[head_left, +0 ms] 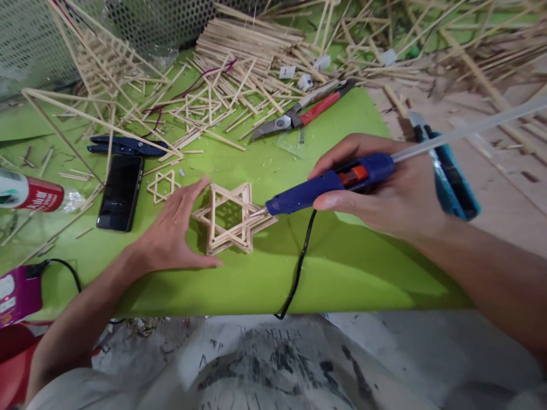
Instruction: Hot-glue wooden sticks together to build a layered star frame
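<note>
My right hand (pixel 384 188) is closed around a blue glue gun (pixel 303 191) with a long translucent glue stick (pixel 470 130) out of its back end. The gun's nozzle points left, over the right side of a layered six-pointed star (pixel 231 242) made of thin wooden sticks. Whether the tip touches the wood I cannot tell. My left hand (pixel 173 233) lies at the star's left side, thumb and fingers spread apart, holding nothing. Behind that hand is a smaller, flat stick star (pixel 163 187).
A black phone (pixel 120 193) and dark blue pliers-like tool (pixel 127 146) lie left. Red-handled shears (pixel 303 111) and a teal cutter (pixel 457 176) lie beyond and right. Stick piles (pixel 248 48) fill the back. A bottle (pixel 36 192) and purple power socket (pixel 19 296) sit far left.
</note>
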A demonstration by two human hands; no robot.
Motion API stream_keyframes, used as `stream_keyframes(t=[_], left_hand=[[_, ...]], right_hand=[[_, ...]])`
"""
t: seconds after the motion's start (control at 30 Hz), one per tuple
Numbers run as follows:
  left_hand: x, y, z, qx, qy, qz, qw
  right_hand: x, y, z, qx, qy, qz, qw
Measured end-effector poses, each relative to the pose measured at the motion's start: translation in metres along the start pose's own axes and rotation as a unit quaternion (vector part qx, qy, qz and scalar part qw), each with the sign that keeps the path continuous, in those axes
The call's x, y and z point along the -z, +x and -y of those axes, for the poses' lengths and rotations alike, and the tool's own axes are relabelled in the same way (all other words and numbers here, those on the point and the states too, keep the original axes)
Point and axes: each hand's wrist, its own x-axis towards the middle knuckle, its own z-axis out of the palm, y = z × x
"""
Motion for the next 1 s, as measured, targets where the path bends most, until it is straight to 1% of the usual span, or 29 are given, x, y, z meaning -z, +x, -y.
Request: stream_keyframes(t=[0.07,0.1,0.3,0.4,0.5,0.6,0.67,0.7,0.77,0.83,0.93,1.0], left_hand=[[0.0,0.0,0.006,-0.026,-0.023,0.019,0.999],[-0.001,0.001,0.008,-0.03,-0.027,0.018,0.999],[-0.006,0.0,0.005,-0.001,0.014,-0.047,0.999],[-0.005,0.0,0.004,0.002,0.032,-0.057,0.998],[-0.001,0.0,0.005,0.0,0.037,-0.049,0.998],[0.003,0.001,0.006,-0.011,0.013,-0.012,1.0],[0.004,0.002,0.006,-0.02,-0.008,0.008,1.0],[0.004,0.003,0.005,-0.024,-0.015,0.008,1.0],[0.004,0.005,0.004,-0.027,-0.02,-0.01,0.999],[0.003,0.006,0.003,-0.02,-0.014,-0.04,0.999],[0.001,0.006,0.0,0.005,0.011,-0.079,0.997],[0.0,0.004,-0.003,0.024,0.029,-0.096,0.995]], right_hand=[[0.0,-0.001,0.0,-0.007,-0.002,0.007,1.0],[0.0,-0.001,-0.001,-0.012,-0.001,0.01,1.0],[-0.001,0.003,-0.001,-0.051,0.025,0.01,0.998],[-0.001,0.004,0.0,-0.068,0.044,0.004,0.997],[0.0,0.004,-0.001,-0.098,0.069,0.015,0.993],[-0.001,0.004,-0.001,-0.126,0.089,0.027,0.988],[-0.001,0.005,-0.001,-0.126,0.083,0.02,0.988],[-0.001,0.005,-0.001,-0.123,0.075,0.015,0.989],[-0.001,0.005,-0.001,-0.115,0.062,0.006,0.991],[-0.001,0.005,-0.002,-0.107,0.054,0.003,0.993],[0.0,0.004,-0.002,-0.093,0.045,0.007,0.995],[0.001,0.003,-0.002,-0.084,0.042,0.012,0.995]])
